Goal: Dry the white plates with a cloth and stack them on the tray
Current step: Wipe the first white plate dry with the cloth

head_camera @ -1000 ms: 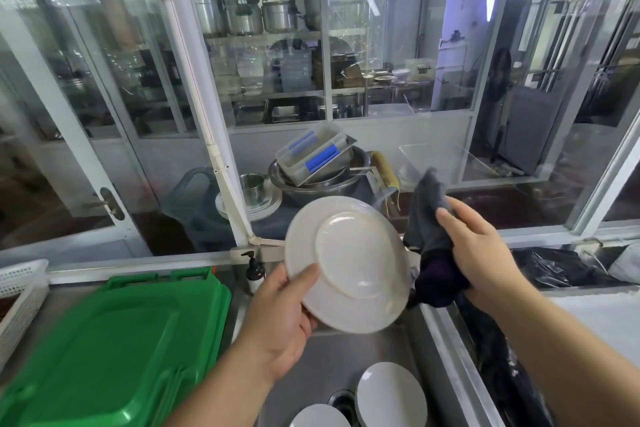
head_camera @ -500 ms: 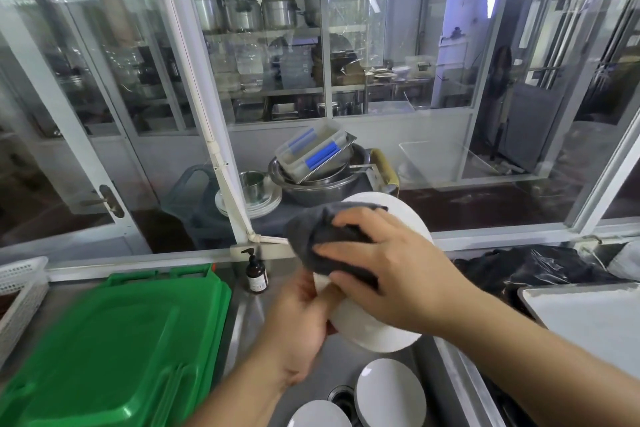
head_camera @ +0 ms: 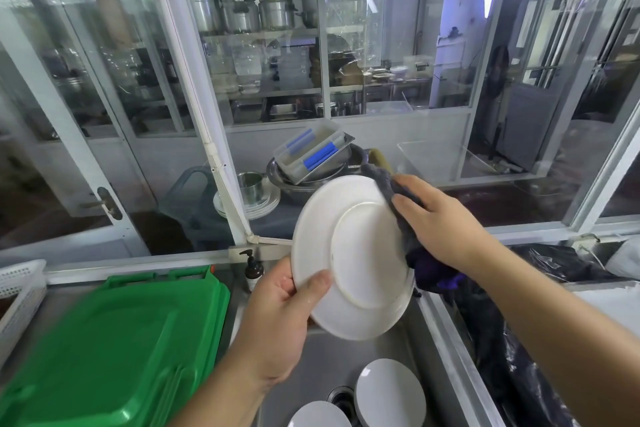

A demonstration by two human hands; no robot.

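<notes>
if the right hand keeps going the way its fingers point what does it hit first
The right hand points up-left over the grey cloth on the round white plate. Past the rim, probably the window glass before the clear blue-clipped container outside; depth is unclear.

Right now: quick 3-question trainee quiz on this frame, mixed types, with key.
1. True or false: the white plate shows its underside to the camera.
2. Which hand presses the dark cloth to the plate? A) left B) right C) neither
3. Fill in: two more plates sit in the ____ below.

Key:
1. True; the foot ring faces us.
2. B; the right hand wipes, the left hand grips the rim.
3. sink.
</notes>
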